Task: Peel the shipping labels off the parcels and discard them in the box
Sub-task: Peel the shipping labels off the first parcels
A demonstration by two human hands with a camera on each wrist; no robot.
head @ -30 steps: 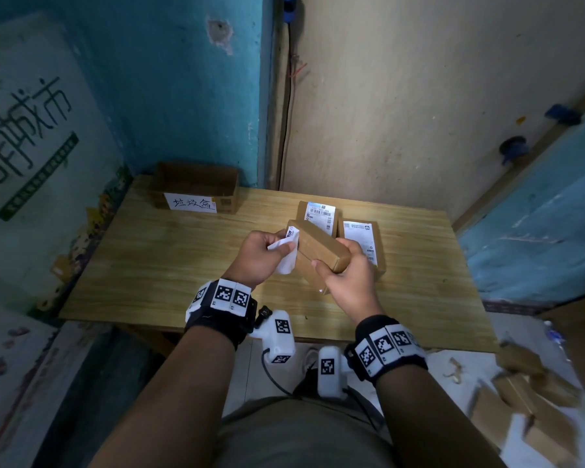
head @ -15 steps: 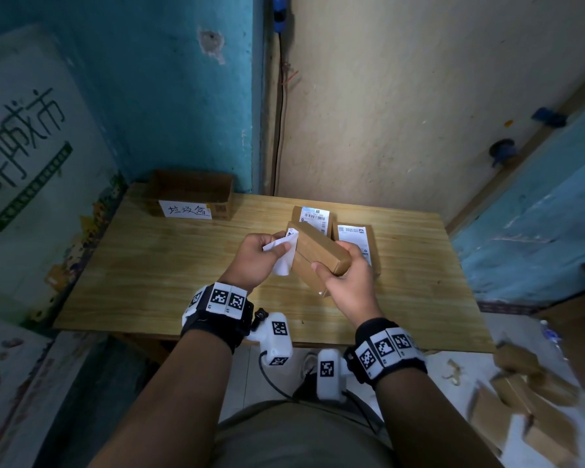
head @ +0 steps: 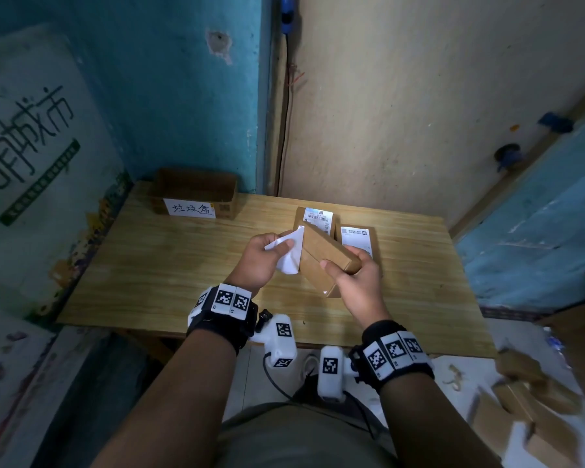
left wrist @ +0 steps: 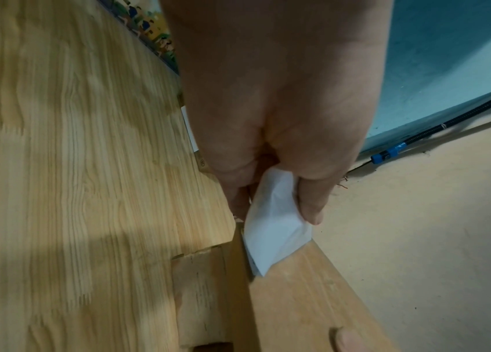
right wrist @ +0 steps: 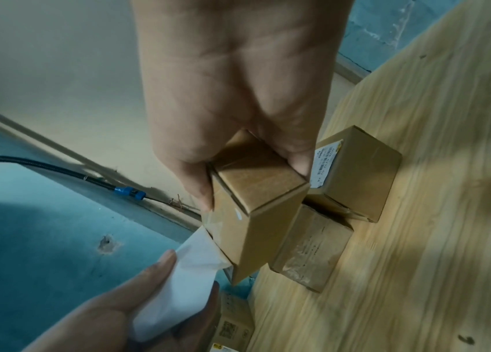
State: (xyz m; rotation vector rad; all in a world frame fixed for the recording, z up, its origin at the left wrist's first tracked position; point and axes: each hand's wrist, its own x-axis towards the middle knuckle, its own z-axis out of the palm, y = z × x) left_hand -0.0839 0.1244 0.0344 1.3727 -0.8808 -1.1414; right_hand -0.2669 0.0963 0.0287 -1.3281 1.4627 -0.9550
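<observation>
My right hand grips a small brown parcel above the wooden table, tilted on edge. My left hand pinches a white shipping label between thumb and fingers; the label is mostly pulled away and seems to hang on only at the parcel's far corner. Behind the held parcel lie two more parcels, one and another, each with a label on top. The open discard box, marked by a handwritten white tag, stands at the table's far left corner.
Walls close in behind and to the left of the table. A black cable runs down the wall corner. Several brown parcels lie on the floor at the right.
My left hand has drawn the label a little further left and away from the parcel. The right hand keeps the parcel in about the same place.
</observation>
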